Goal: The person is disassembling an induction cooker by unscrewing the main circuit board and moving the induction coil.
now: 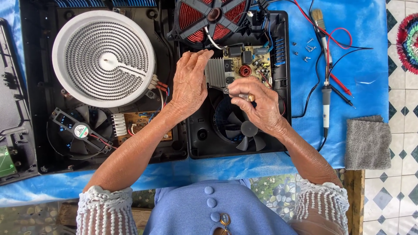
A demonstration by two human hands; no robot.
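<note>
Left hand (190, 82): fingers pressed together, flat beside the heatsink (215, 72) | Right hand (257, 106): pinching a small metal tool (230, 91) at the board's (248, 65) lower edge, above the fan (241, 128) | Keep your tip steady, brace the casing.

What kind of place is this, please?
Probably a small home repair bench: an opened black cooktop casing showing its circuit board, a soldering iron, and loose screws on a blue cloth.

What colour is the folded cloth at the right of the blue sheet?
Grey, plain; the cloth shows best in the head view.
</note>
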